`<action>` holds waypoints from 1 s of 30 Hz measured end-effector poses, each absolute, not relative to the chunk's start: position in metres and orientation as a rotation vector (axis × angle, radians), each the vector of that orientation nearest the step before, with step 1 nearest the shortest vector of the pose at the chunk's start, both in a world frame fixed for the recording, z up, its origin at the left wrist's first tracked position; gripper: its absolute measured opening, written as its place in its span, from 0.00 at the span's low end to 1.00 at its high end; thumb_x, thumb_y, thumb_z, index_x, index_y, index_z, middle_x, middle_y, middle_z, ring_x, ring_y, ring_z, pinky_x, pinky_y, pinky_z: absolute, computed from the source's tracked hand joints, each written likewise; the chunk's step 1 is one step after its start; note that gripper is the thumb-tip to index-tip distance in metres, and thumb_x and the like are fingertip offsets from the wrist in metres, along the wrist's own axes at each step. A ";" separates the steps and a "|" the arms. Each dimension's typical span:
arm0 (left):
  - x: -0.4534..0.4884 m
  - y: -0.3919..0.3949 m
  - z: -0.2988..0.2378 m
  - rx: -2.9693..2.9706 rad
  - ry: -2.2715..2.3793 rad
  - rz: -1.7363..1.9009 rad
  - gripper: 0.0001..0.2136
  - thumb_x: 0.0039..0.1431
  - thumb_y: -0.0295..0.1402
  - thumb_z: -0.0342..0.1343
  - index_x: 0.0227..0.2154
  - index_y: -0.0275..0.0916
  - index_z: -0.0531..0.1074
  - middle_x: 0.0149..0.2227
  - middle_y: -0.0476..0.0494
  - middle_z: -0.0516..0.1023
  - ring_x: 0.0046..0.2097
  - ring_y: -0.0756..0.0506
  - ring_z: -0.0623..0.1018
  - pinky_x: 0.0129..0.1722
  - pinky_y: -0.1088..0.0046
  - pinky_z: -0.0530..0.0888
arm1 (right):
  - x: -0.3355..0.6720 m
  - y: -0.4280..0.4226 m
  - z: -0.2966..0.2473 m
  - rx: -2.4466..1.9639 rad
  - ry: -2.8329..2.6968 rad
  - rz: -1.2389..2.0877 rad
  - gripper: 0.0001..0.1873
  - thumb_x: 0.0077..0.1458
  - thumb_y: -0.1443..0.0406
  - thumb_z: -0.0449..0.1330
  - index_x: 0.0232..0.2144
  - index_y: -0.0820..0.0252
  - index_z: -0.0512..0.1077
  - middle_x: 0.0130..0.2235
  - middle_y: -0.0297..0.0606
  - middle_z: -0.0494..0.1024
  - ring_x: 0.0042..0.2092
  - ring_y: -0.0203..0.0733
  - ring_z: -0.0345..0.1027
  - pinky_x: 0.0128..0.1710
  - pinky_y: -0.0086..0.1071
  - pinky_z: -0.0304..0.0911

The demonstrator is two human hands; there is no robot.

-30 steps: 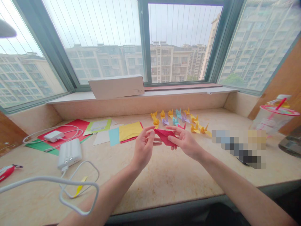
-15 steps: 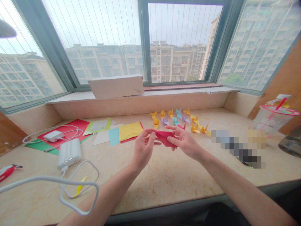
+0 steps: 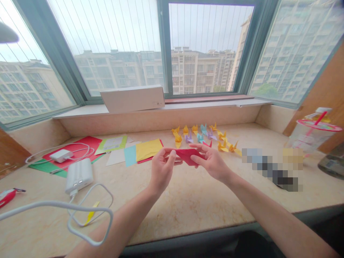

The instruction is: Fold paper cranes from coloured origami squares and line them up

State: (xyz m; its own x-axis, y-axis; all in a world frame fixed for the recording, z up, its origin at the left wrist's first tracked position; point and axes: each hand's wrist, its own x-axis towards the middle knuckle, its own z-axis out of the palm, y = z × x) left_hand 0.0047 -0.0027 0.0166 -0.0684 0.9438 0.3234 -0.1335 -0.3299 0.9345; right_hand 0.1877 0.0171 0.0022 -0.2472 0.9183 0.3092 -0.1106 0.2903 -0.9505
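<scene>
While both hands are on the same piece, head view shows this. Left hand (image 3: 162,170): thumb and fingers pinched narrow on the left end of the folded red paper (image 3: 189,156). Right hand (image 3: 215,165): thumb on the near face, fingers behind, gripping the right end. Paper looks held up over the middle of the stone counter (image 3: 193,204), long axis roughly parallel to the front edge. Fold detail too small to read.

Just beyond the right hand, toward the back edge: group of small paper cranes (image 3: 200,138), yellow, light blue and purple. One red paper tip (image 3: 208,144) pokes up right behind that hand, rest hidden.

Left of the left hand: yellow sheet (image 3: 148,149) on red paper, then light blue sheet (image 3: 130,156), white sheet (image 3: 115,158), green-and-white packet (image 3: 111,143). Near the back left corner: red sheet (image 3: 94,140) overlapping a green one, white adapter (image 3: 61,155) on top. White power bank (image 3: 79,173) sits nearer the front edge. Right end: clear cup (image 3: 311,136) with red straw, pixelated patch (image 3: 274,170) closer in.
</scene>
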 end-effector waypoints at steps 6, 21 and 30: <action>0.005 0.000 0.014 1.343 0.955 1.553 0.14 0.60 0.43 0.59 0.34 0.34 0.73 0.31 0.43 0.82 0.32 0.44 0.84 0.32 0.69 0.82 | 0.191 0.021 0.001 -0.816 -1.483 1.171 0.22 0.54 0.61 0.67 0.51 0.56 0.72 0.43 0.42 0.83 0.36 0.42 0.79 0.28 0.33 0.72; 0.002 0.007 0.008 1.403 0.998 1.604 0.15 0.61 0.44 0.58 0.33 0.35 0.72 0.28 0.45 0.81 0.28 0.45 0.83 0.28 0.70 0.82 | 0.186 0.017 0.002 -0.841 -1.494 1.151 0.21 0.54 0.63 0.67 0.50 0.58 0.72 0.43 0.42 0.83 0.37 0.42 0.79 0.29 0.31 0.73; -0.006 0.010 0.004 1.683 1.130 1.646 0.14 0.62 0.44 0.57 0.33 0.36 0.74 0.27 0.45 0.82 0.29 0.45 0.83 0.31 0.71 0.82 | 0.188 0.015 0.001 -0.829 -1.518 1.152 0.20 0.55 0.62 0.66 0.50 0.57 0.73 0.44 0.43 0.82 0.39 0.44 0.80 0.29 0.31 0.74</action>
State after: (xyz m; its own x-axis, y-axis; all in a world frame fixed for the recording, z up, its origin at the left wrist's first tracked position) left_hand -0.0064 0.0105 0.0042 -0.0886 0.8383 0.5379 0.2005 -0.5140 0.8340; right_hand 0.1877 0.0150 0.0008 -0.2491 0.9176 0.3099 -0.0511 0.3070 -0.9503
